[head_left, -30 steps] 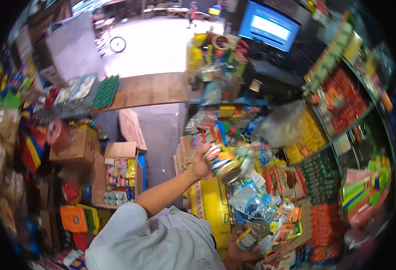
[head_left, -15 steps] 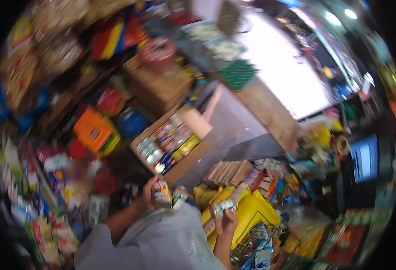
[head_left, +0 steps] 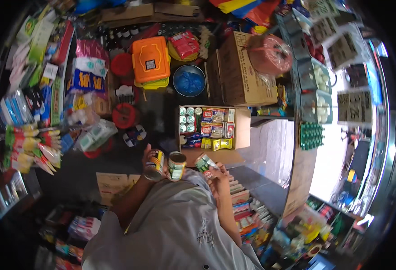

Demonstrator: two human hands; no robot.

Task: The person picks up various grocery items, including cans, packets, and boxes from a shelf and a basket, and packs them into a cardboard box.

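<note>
while the left hand [head_left: 147,156] grips a yellow can [head_left: 155,165] and the right hand [head_left: 220,174] a green can [head_left: 204,164] by the near edge of the box [head_left: 243,134], both seem rigid, smooth, best held around the sides.

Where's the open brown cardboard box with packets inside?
In the head view, the box is just right of centre, above the right hand and below the round bowl holding blue plastic.
</note>
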